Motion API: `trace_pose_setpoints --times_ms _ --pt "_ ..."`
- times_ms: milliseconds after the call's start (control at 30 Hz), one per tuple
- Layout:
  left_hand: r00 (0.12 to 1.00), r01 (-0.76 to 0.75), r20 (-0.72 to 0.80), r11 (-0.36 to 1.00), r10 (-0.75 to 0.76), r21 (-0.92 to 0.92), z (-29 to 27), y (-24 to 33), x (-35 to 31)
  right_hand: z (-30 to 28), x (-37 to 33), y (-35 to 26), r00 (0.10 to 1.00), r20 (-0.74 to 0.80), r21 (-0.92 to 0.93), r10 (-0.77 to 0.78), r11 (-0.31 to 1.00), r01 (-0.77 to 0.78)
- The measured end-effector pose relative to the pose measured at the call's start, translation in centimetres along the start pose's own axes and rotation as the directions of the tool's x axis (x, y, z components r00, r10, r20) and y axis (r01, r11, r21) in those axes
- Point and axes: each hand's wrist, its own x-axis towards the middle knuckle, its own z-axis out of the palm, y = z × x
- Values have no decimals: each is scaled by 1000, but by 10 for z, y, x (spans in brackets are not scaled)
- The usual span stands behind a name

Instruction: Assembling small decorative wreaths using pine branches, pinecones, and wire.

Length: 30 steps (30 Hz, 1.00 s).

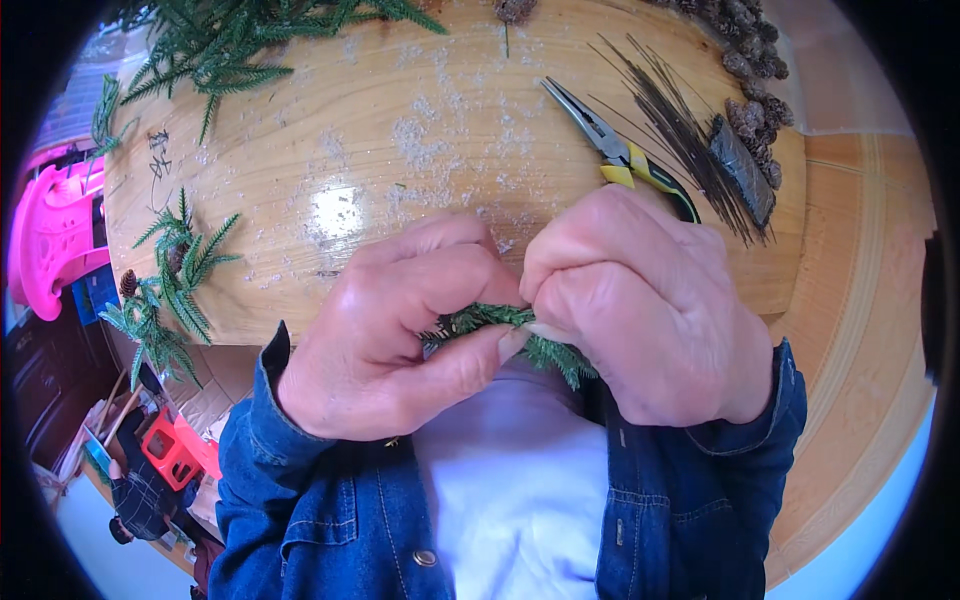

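Close to my chest, just off the table's near edge, I hold a green artificial pine sprig (560, 358) in both hands. My left hand (385, 335) is closed round its left part, with thumb and fingers pinching it. My right hand (650, 300) is closed too, its fingertips pressed together at the sprig's middle against my left thumb. Whatever fine piece may lie between those fingertips is hidden. Beyond my right hand lie long-nose pliers (590, 120) with yellow and black handles, their jaws pointing away to the left.
Dark thin wires (680, 130) and a grey wrapped bundle (742, 165) lie right of the pliers. Pine cones (750, 60) line the far right edge. Pine branches (220, 50) fill the far left; finished-looking sprigs (175, 270) hang over the left edge. A person (150, 505) sits beyond pink stools.
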Motion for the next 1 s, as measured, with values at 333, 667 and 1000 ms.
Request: trace_pose_setpoints --times_ms 333,667,1000 --pt "994 -49 -94 989 62 138 6 -2 -2 1 0 6 999 26 14 -22 1000 22" --pt "990 -111 -77 990 118 92 7 -7 -1 2 -1 7 995 74 20 -65 998 64" --pt "960 -142 -177 924 215 355 15 -8 -1 12 -7 3 995 59 -79 84 994 -79"
